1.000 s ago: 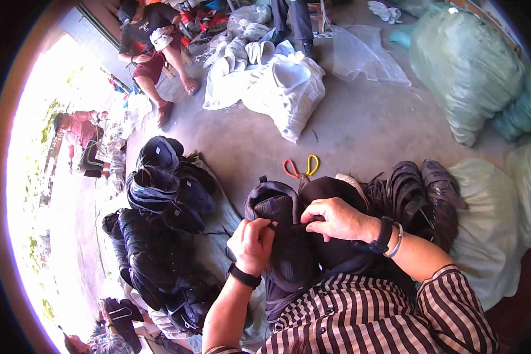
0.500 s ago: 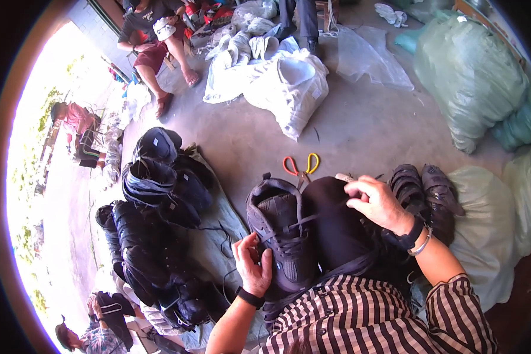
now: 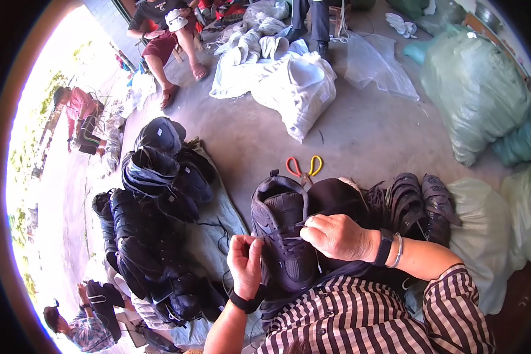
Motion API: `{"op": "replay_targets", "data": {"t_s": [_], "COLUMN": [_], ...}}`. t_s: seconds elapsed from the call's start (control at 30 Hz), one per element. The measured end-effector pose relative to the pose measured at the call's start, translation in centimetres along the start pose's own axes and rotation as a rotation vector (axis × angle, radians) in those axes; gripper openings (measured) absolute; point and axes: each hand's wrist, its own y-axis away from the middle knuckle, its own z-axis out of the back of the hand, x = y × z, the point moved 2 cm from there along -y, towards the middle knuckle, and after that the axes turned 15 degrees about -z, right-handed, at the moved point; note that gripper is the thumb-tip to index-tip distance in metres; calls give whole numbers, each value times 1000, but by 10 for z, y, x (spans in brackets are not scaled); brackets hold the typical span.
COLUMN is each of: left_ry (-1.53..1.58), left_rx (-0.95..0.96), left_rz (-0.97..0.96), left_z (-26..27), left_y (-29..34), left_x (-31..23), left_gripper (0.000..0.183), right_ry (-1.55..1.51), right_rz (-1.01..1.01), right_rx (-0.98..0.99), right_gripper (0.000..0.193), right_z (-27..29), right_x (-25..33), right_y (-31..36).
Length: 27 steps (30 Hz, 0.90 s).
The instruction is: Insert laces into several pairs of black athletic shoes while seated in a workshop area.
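A black sneaker [image 3: 289, 251] lies on my lap, its opening facing away from me and its toe toward my body. Dark laces [image 3: 283, 229] cross its tongue. My right hand [image 3: 339, 237] is closed in a pinch over the sneaker's right side, gripping a shoelace [image 3: 299, 225]. At the left side of the sneaker, my left hand [image 3: 246, 262] is also closed, thumb against forefinger; what it pinches is too small to make out. Just beyond the sneaker, scissors [image 3: 304, 171] with one red and one yellow handle lie on the floor.
Many black shoes [image 3: 159, 253] are heaped on a sheet [image 3: 233, 206] at my left. More dark shoes [image 3: 422, 203] stand at right beside pale sacks [image 3: 484, 230]. Ahead are a white sack [image 3: 295, 97] with light shoes and a large green bag [image 3: 475, 88]. Other people [image 3: 165, 41] sit nearby.
My right hand has come down and left onto the sneaker and now pinches the lace. My left hand's fingers have closed into a pinch. The view has shifted slightly.
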Motion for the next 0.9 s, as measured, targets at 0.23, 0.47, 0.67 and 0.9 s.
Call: {"op": "replay_targets", "data": {"t_s": [0.23, 0.47, 0.67, 0.9], "left_ry": [5, 90, 133, 45], "left_rx": [138, 131, 156, 203], "left_rz": [116, 213, 198, 113], "left_z": [-3, 1, -3, 3], "left_y": [-12, -9, -9, -9], "left_x": [2, 11, 10, 17], "left_gripper": [10, 11, 12, 19], "right_ry": [320, 79, -316, -311], "right_rz": [-12, -202, -455, -645], "right_rx": [41, 176, 363, 465], "right_gripper": [18, 9, 13, 15], "right_z": [1, 6, 14, 19], "right_x": [3, 7, 9, -14], "right_y": [-1, -3, -5, -8]}}
